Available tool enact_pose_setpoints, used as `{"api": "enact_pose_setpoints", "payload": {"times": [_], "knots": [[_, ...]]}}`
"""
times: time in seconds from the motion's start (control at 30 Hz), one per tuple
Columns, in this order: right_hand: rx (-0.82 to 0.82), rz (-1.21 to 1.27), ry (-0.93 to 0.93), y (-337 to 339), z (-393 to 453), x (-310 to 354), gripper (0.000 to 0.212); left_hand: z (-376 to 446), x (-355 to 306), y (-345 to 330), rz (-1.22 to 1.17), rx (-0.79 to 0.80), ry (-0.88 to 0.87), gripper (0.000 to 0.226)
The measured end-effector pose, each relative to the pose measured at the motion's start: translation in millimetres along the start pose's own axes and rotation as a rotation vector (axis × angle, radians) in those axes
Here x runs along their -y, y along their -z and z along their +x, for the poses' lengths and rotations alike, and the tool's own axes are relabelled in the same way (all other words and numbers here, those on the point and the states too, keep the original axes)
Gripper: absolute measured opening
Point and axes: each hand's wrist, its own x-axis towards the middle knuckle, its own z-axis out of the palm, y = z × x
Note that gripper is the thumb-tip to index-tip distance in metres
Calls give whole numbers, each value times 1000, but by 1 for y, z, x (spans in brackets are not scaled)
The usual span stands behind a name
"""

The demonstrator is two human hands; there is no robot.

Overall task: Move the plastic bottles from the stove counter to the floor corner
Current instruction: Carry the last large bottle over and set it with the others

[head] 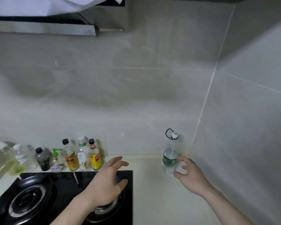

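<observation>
A clear plastic water bottle with a green label, white cap and a dark loop at its neck stands upright on the cream counter near the wall corner. My right hand is just to its right, fingers spread and curved toward it, thumb close to the bottle's base; it holds nothing. My left hand hovers open over the right side of the black stove, fingers spread, empty.
Several condiment and cleaning bottles line the back wall behind the stove's left burner. A range hood hangs above at the upper left. Tiled walls meet in a corner right of the water bottle.
</observation>
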Motion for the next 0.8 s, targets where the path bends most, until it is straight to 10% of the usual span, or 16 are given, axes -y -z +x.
{"api": "enact_pose_setpoints", "payload": {"times": [0.8], "knots": [[164,-399,-28,-4,206,1,80,-14,-4,10,198,-112,176,52]]}}
